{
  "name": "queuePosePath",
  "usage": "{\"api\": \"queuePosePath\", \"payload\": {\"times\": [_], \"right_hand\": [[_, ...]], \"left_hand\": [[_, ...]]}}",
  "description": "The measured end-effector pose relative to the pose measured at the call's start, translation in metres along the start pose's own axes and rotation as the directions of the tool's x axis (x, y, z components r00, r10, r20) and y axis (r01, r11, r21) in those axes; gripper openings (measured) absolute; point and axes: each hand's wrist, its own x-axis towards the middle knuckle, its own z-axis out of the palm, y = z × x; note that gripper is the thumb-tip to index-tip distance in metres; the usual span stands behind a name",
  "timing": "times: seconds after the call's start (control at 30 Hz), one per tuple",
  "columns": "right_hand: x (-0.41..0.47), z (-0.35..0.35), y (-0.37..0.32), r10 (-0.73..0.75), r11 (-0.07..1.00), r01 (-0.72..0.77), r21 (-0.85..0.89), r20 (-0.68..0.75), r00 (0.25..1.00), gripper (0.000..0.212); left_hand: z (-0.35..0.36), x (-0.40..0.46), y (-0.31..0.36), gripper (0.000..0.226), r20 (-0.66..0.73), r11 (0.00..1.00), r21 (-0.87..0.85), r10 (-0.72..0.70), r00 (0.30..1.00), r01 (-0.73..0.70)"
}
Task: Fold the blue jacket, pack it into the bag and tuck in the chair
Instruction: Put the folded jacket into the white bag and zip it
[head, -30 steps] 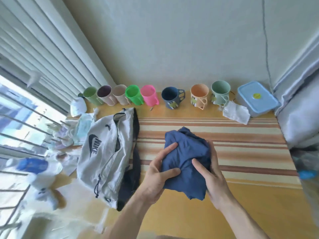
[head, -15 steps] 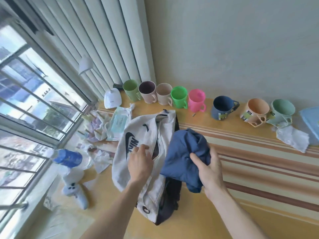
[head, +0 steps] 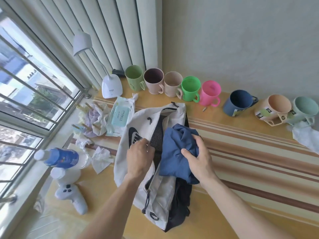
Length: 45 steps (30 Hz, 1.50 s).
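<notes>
The folded blue fabric jacket (head: 177,152) is held as a loose bundle over the pale grey zip-top backpack with a dark logo (head: 138,131), which lies flat on the yellow striped bench (head: 250,152). The bundle is clasped by the right hand (head: 198,157), whose fingers are closed over its upper right corner with the thumb pressed on the front face. The left hand (head: 139,157) is closed on the edge of the bag's zipped opening, which is pulled aside so that the dark mesh lining (head: 158,135) is exposed just beside the jacket.

The jacket is judged to be light, thin and wholly limp: nothing stiff is seen in it, and its folds are kept only by the grip. If it is held by one corner alone, the lower layers may be expected to fall open, so a hold spanning the stacked layers near the middle of the bundle is thought safer. The cloth looks smooth and somewhat slippery, so a firm pinch is advised. No damage from squeezing is to be feared. The bag is equally soft and its mouth collapses unless it is held open. The chair is not seen in this view.
</notes>
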Motion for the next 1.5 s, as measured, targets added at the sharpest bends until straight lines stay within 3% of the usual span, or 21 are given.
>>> {"api": "queuePosePath", "payload": {"times": [0.13, 0.23, 0.37, 0.47, 0.53, 0.6, 0.67, 0.73, 0.8, 0.87, 0.93, 0.97, 1.1, 1.17, 1.27, 1.4, 1.5], "right_hand": [[0.013, 0.035, -0.019, 0.075, 0.991, -0.082, 0.106, 0.068, 0.995, 0.053], [0.025, 0.073, -0.027, 0.036, 0.989, -0.065, 0.135, 0.213, 0.976, 0.054], [0.029, 0.112, -0.019, 0.037, 0.989, 0.033, -0.143, 0.463, 0.885, 0.056], [0.024, 0.102, 0.009, -0.010, 0.818, 0.334, -0.469, 0.568, 0.823, 0.080], [0.014, 0.083, 0.028, -0.076, 0.700, 0.441, -0.561, 0.556, 0.828, 0.082], [-0.001, 0.067, 0.041, -0.141, 0.620, 0.516, -0.592, 0.562, 0.815, 0.075], [-0.009, 0.053, 0.049, -0.229, 0.480, 0.641, -0.599, 0.620, 0.751, 0.050], [-0.012, 0.044, 0.049, -0.288, 0.333, 0.725, -0.604, 0.667, 0.687, 0.030], [-0.013, 0.037, 0.044, -0.347, 0.279, 0.761, -0.585, 0.678, 0.648, 0.034], [-0.017, 0.030, 0.030, -0.384, 0.306, 0.759, -0.575, 0.655, 0.651, 0.037], [-0.022, 0.021, 0.015, -0.387, 0.344, 0.741, -0.577, 0.632, 0.672, 0.041], [-0.026, 0.016, 0.008, -0.378, 0.357, 0.730, -0.583, 0.624, 0.684, 0.042], [-0.048, 0.007, -0.004, -0.332, 0.366, 0.704, -0.608, 0.621, 0.710, 0.034], [-0.055, 0.008, -0.004, -0.315, 0.363, 0.702, -0.612, 0.629, 0.711, 0.030], [-0.061, 0.008, -0.006, -0.307, 0.378, 0.729, -0.571, 0.666, 0.680, 0.021], [-0.075, 0.013, -0.006, -0.272, 0.367, 0.796, -0.481, 0.763, 0.587, 0.040], [-0.088, 0.024, -0.003, -0.302, 0.404, 0.824, -0.398, 0.792, 0.531, 0.030]], "left_hand": [[-0.048, -0.009, 0.014, 0.017, -0.122, 0.980, -0.173, 0.074, 0.990, -0.095], [-0.066, -0.010, 0.027, 0.014, -0.129, 0.951, -0.227, 0.186, 0.974, -0.211], [-0.065, -0.011, 0.019, 0.019, -0.120, 0.955, -0.157, 0.233, 0.965, -0.250], [-0.057, -0.015, -0.007, 0.023, -0.052, 0.968, -0.168, 0.178, 0.983, -0.185], [-0.048, -0.026, -0.020, 0.028, 0.035, 0.962, -0.186, 0.209, 0.977, -0.199], [-0.038, -0.040, -0.023, 0.034, 0.144, 0.952, -0.229, 0.241, 0.960, -0.205], [-0.032, -0.050, -0.023, 0.047, 0.202, 0.944, -0.277, 0.242, 0.949, -0.182], [-0.031, -0.054, -0.025, 0.049, 0.208, 0.940, -0.313, 0.209, 0.955, -0.138], [-0.033, -0.063, -0.027, 0.039, 0.137, 0.941, -0.315, 0.173, 0.975, -0.123], [-0.038, -0.083, -0.029, 0.039, -0.001, 0.950, -0.295, 0.105, 0.994, -0.101], [-0.042, -0.109, -0.033, 0.024, -0.052, 0.965, -0.255, 0.053, 0.997, -0.064], [-0.043, -0.122, -0.036, 0.019, -0.019, 0.975, -0.218, 0.043, 0.999, -0.046], [-0.023, -0.157, -0.051, 0.047, 0.172, 1.000, 0.007, -0.008, 0.985, 0.007], [-0.011, -0.162, -0.054, 0.038, 0.175, 0.999, 0.034, 0.018, 0.984, -0.024], [-0.007, -0.159, -0.053, 0.031, 0.178, 0.995, -0.017, 0.097, 0.979, -0.095], [-0.033, -0.164, -0.046, 0.034, 0.181, 0.969, -0.165, 0.212, 0.960, -0.183], [-0.059, -0.167, -0.041, 0.027, 0.150, 0.940, -0.256, 0.270, 0.951, -0.227]]}}
